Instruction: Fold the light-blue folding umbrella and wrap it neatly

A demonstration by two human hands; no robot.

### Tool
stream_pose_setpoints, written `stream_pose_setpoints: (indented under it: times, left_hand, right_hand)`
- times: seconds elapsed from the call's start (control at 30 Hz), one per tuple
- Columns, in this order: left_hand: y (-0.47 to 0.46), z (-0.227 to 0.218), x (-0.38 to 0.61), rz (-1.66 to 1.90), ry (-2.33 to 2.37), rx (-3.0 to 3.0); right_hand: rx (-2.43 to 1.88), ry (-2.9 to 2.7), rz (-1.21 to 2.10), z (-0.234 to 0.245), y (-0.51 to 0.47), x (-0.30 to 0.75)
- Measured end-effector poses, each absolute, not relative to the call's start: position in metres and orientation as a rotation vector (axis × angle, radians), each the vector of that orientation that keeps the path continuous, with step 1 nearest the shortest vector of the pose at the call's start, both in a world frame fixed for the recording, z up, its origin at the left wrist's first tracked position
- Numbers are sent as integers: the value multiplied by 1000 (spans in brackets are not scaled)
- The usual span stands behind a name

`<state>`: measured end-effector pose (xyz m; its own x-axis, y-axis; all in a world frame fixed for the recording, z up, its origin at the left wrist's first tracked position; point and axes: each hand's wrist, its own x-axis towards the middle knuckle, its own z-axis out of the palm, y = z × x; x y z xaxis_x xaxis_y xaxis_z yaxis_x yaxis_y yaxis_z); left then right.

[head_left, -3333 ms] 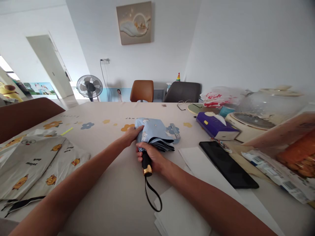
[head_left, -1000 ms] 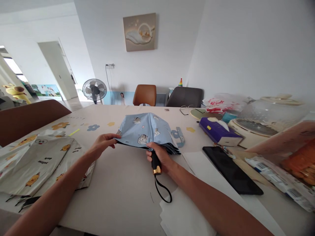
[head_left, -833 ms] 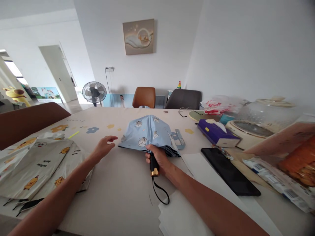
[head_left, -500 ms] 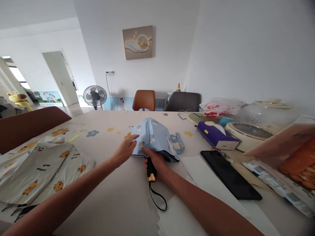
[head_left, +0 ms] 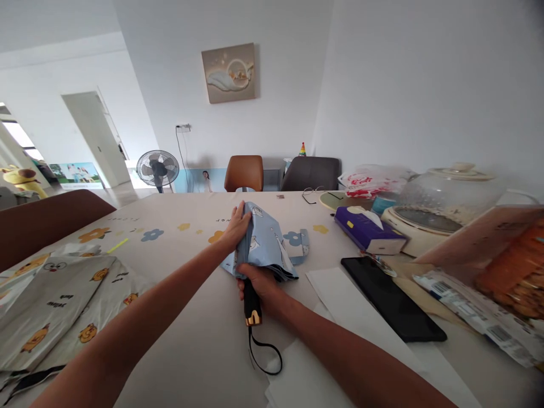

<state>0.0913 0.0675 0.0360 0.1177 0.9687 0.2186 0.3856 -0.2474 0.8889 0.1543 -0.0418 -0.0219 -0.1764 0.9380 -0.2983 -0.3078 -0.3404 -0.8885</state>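
Note:
A light blue folding umbrella (head_left: pixel 266 243) with cartoon prints lies collapsed on the table (head_left: pixel 191 328). My right hand (head_left: pixel 259 281) is closed round its black, gold-tipped handle (head_left: pixel 251 306), whose black wrist loop trails toward me. My left hand (head_left: pixel 236 228) rests on the left side of the fabric, fingers flat and pressing the folds inward. A blue closure strap (head_left: pixel 302 245) sticks out to the right of the canopy.
A black phone (head_left: pixel 393 297), white paper sheets (head_left: pixel 340 306), a purple tissue box (head_left: pixel 368 229), a glass-lidded cooker (head_left: pixel 442 198) and snack packets (head_left: pixel 488 283) crowd the right. Printed plastic bags (head_left: pixel 55 300) lie at left. Chairs stand at the far end.
One second ago my left hand held the canopy edge spread out to the left. It let go, then came back onto the fabric and pushed it in, so the umbrella is now gathered narrow.

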Motion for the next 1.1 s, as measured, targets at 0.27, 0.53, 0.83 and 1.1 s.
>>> stream_pose_setpoints:
  times: [0.27, 0.53, 0.83, 1.1]
  left_hand:
    - [80, 43, 67, 1121, 1352, 1534]
    - [10, 17, 60, 1069, 1441, 1742]
    - [15, 22, 64, 1091, 1200, 1350]
    - [31, 15, 51, 1154, 949, 975]
  right_hand:
    - [-1031, -727, 1807, -7, -48, 159]
    - [-1037, -816, 1639, -23, -38, 156]
    - [-1078, -1065, 1757, -16, -42, 162]
    - [-1073, -1060, 1878, -5, -46, 156]
